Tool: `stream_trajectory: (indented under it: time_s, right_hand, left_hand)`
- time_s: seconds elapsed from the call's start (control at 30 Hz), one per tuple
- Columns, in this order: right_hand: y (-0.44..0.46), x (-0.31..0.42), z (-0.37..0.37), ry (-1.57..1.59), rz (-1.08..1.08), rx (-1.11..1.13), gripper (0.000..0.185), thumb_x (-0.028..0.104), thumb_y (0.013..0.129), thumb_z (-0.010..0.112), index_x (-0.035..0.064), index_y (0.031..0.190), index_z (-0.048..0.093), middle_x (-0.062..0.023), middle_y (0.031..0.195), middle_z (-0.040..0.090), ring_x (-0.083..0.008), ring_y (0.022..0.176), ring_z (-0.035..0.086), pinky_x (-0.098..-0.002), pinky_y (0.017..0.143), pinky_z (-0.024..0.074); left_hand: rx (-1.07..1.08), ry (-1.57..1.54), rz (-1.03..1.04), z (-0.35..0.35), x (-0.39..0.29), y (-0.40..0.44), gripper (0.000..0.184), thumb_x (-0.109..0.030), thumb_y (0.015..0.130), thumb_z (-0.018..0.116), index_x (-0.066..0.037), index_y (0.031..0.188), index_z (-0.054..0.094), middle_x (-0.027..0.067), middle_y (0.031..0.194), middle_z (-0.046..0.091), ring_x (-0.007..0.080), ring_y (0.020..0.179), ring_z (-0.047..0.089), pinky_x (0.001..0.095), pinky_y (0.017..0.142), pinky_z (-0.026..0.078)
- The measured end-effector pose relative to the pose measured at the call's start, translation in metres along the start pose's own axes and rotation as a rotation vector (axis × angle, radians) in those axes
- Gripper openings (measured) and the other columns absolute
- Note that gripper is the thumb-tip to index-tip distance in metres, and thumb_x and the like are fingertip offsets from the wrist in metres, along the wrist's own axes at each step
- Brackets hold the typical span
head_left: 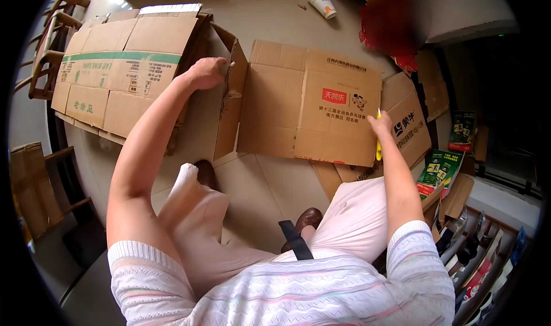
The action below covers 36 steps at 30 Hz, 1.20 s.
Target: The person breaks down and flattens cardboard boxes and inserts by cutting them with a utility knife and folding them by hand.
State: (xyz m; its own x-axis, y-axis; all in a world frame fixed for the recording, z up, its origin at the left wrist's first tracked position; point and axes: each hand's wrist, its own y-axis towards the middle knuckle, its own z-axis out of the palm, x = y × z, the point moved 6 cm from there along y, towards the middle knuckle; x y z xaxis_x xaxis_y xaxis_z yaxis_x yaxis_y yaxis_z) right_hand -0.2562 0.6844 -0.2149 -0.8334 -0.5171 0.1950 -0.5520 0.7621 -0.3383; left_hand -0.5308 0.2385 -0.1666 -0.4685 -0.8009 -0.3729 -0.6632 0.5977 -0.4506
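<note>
A flattened cardboard box [272, 105] with a red logo and black Chinese print lies on the floor before me, its left panel standing up. My left hand [208, 73] is closed at the upper edge of that raised panel [236, 90], fingers curled and partly hidden. In my right hand [381, 125] is a yellow utility knife [379, 149], its tip pointing away from me. The knife lies along the box's right edge. Under that edge another printed cardboard sheet [408, 119] sticks out.
A stack of flattened cartons [129, 68] with a green stripe stands at left, near a wooden rack [54, 56]. A paper cup [321, 4] lies at the back. Green printed packs [442, 168] and a shelf of assorted items [476, 257] are on the right.
</note>
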Motion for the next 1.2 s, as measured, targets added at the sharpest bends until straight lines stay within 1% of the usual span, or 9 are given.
stream_trajectory:
  time_s: [0.2, 0.3, 0.47, 0.57, 0.67, 0.77, 0.97, 1.1, 1.2]
  right_hand:
    - [0.003, -0.071, 0.031, 0.224, 0.209, 0.106, 0.069, 0.021, 0.064, 0.077, -0.0031, 0.119, 0.043, -0.0189, 0.109, 0.057, -0.028, 0.094, 0.059, -0.0375, 0.079, 0.0486]
    - [0.008, -0.087, 0.051, 0.477, 0.263, 0.28, 0.067, 0.016, 0.064, 0.078, -0.0057, 0.118, 0.044, -0.019, 0.107, 0.058, -0.0263, 0.09, 0.061, -0.0343, 0.077, 0.0498]
    - [-0.015, -0.057, 0.02, 0.957, 0.213, 0.679, 0.048, 0.012, 0.069, 0.072, -0.0065, 0.109, 0.053, -0.0142, 0.101, 0.061, -0.0223, 0.085, 0.062, -0.0341, 0.077, 0.0516]
    - [-0.027, -0.018, -0.021, 1.049, 0.09, 0.77, 0.045, 0.011, 0.07, 0.068, -0.0062, 0.109, 0.053, -0.014, 0.099, 0.061, -0.022, 0.084, 0.062, -0.0337, 0.076, 0.0518]
    - [-0.042, 0.013, -0.085, 1.067, -0.071, 0.678, 0.046, 0.008, 0.068, 0.065, -0.0066, 0.109, 0.052, -0.0138, 0.097, 0.061, -0.0212, 0.083, 0.062, -0.0329, 0.076, 0.0517]
    - [-0.067, 0.044, -0.157, 1.059, -0.246, 0.524, 0.049, 0.01, 0.066, 0.066, -0.0071, 0.109, 0.05, -0.0133, 0.096, 0.06, -0.0209, 0.083, 0.061, -0.0317, 0.076, 0.051]
    - [-0.116, 0.09, -0.273, 0.819, -0.556, 0.112, 0.04, 0.009, 0.071, 0.061, -0.0025, 0.108, 0.052, -0.0082, 0.098, 0.059, -0.0165, 0.085, 0.058, -0.0269, 0.077, 0.0474]
    - [-0.162, 0.152, -0.309, 0.716, -0.836, 0.048, 0.03, 0.004, 0.078, 0.061, 0.0012, 0.107, 0.055, -0.0035, 0.098, 0.061, -0.0115, 0.088, 0.057, -0.0233, 0.081, 0.0429]
    - [-0.164, 0.182, -0.339, 0.538, -1.016, -0.063, 0.026, 0.001, 0.081, 0.059, 0.0026, 0.107, 0.055, -0.0015, 0.098, 0.061, -0.0092, 0.088, 0.057, -0.0215, 0.079, 0.0434]
  left_hand:
    - [0.063, -0.519, 0.039, 0.02, -0.001, 0.003, 0.069, -0.05, 0.082, 0.051, -0.005, 0.131, 0.037, 0.0182, 0.116, 0.054, 0.0256, 0.109, 0.052, 0.0351, 0.09, 0.043]
    - [0.105, -0.608, -0.168, 0.002, -0.033, -0.018, 0.072, -0.057, 0.079, 0.05, -0.007, 0.13, 0.039, 0.0159, 0.113, 0.055, 0.0219, 0.101, 0.054, 0.0379, 0.083, 0.047]
    - [0.027, -0.521, -0.178, 0.014, -0.028, -0.006, 0.061, -0.015, 0.068, 0.065, -0.009, 0.125, 0.045, 0.0062, 0.086, 0.06, 0.0136, 0.071, 0.056, 0.028, 0.059, 0.048]
    - [-0.242, -0.166, -0.056, 0.018, -0.005, 0.025, 0.054, -0.013, 0.067, 0.064, -0.007, 0.118, 0.049, 0.0094, 0.086, 0.061, 0.0145, 0.073, 0.059, 0.029, 0.057, 0.049]
    - [-0.212, -0.309, -0.173, -0.001, -0.004, 0.022, 0.049, -0.011, 0.066, 0.064, -0.004, 0.113, 0.051, 0.0114, 0.087, 0.062, 0.0154, 0.076, 0.062, 0.0303, 0.058, 0.05]
    - [-0.266, -0.381, -0.187, -0.011, 0.001, 0.015, 0.05, -0.015, 0.064, 0.066, 0.0, 0.109, 0.05, 0.0167, 0.094, 0.062, 0.0285, 0.087, 0.061, 0.0343, 0.075, 0.05]
    - [-0.309, -0.646, -0.287, -0.029, 0.004, 0.007, 0.058, -0.019, 0.072, 0.068, -0.004, 0.123, 0.046, 0.0091, 0.081, 0.062, 0.0163, 0.065, 0.062, 0.0282, 0.053, 0.055]
    - [-0.233, -0.593, -0.183, -0.046, -0.008, -0.009, 0.054, -0.021, 0.074, 0.064, -0.003, 0.122, 0.046, 0.011, 0.082, 0.062, 0.016, 0.061, 0.061, 0.0286, 0.056, 0.054]
    - [-0.245, -0.56, -0.139, -0.055, -0.001, -0.014, 0.05, -0.021, 0.071, 0.063, -0.003, 0.117, 0.053, 0.0108, 0.066, 0.06, 0.0181, 0.054, 0.06, 0.0293, 0.05, 0.052]
